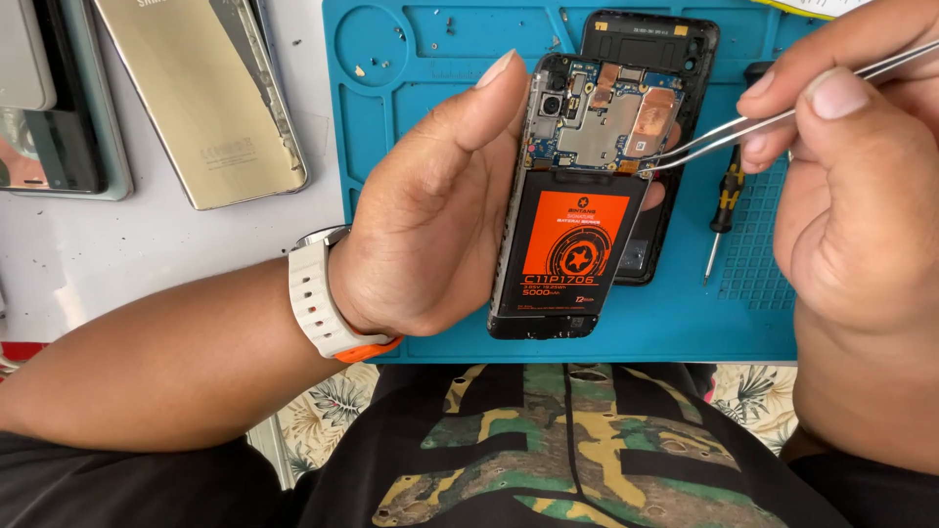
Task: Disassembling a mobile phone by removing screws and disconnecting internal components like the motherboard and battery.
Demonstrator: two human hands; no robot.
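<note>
Head view, largest thing first: a blue work mat (430, 117) covers the table, with a black back cover (675, 44) lying flat on it. Above the mat the left hand (440, 205) is wrapped around an opened phone (577, 196), thumb along its left edge and fingertips showing at its right edge. The phone is held nearly upright in the picture, its long axis running away from the person, circuit board at the far end and the orange battery (575, 244) nearer the body. The right hand (841, 186) comes in from the right and pinches a pair of metal tweezers (753, 122), arms almost closed. The tweezers lie roughly crosswise to the phone, their tips at the board's lower right corner, just above the battery. A small screwdriver (726, 196) lies on the mat between phone and right hand.
</note>
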